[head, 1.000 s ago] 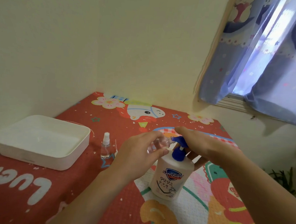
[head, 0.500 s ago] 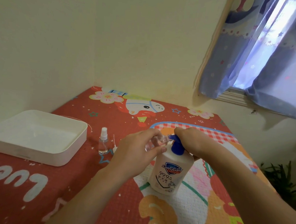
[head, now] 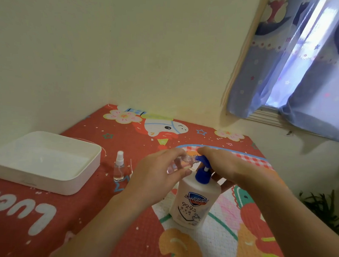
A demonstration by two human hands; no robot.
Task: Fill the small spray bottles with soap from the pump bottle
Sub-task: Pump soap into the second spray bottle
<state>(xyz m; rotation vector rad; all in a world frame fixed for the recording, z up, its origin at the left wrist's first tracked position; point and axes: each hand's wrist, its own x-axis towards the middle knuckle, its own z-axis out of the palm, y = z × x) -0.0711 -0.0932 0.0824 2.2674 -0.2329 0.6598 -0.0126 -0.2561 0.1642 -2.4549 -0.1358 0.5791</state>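
A white soap pump bottle (head: pixel 194 204) with a blue pump head (head: pixel 201 175) stands upright on the mat. My left hand (head: pixel 156 178) grips a small clear spray bottle (head: pixel 179 164) without its cap, tilted so its open mouth meets the blue nozzle. My right hand (head: pixel 227 164) lies palm down over the top of the pump, fingers stretched across it. The pump stem shows white, so the head is up. A second small spray bottle (head: pixel 119 168), capped, stands upright to the left of my hands.
A shallow white tray (head: pixel 63 183) sits at the left of the red cartoon mat (head: pixel 42 220). A thin white tube (head: pixel 131 164) lies beside the capped bottle. Walls close the back and left; a curtain (head: pixel 305 76) and a plant (head: pixel 321 211) are at right.
Half a second ago the pump head was pressed down under my right hand; now it has risen again. My left hand keeps the small bottle at the nozzle.
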